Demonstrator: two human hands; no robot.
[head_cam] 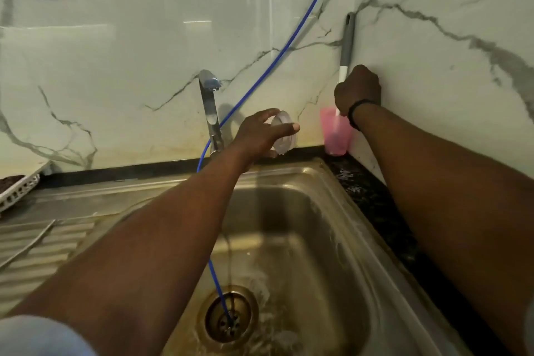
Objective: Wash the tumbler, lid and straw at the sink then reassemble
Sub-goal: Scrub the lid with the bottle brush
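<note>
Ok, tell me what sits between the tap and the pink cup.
In the head view, the left hand holding the clear lid sits between the tap and the pink cup; the blue hose also crosses there.

Dark counter (372,191) bears a pink cup (336,136) in the corner; steel drainboard (43,246) — a white basket (17,191).

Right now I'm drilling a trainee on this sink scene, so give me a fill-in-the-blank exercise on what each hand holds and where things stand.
1. The left hand holds the clear round ____ above the steel sink.
2. The right hand grips the brush handle standing in the ____ plastic cup.
3. The thin blue hose runs down into the sink's ____.

Missing words: lid; pink; drain
</note>
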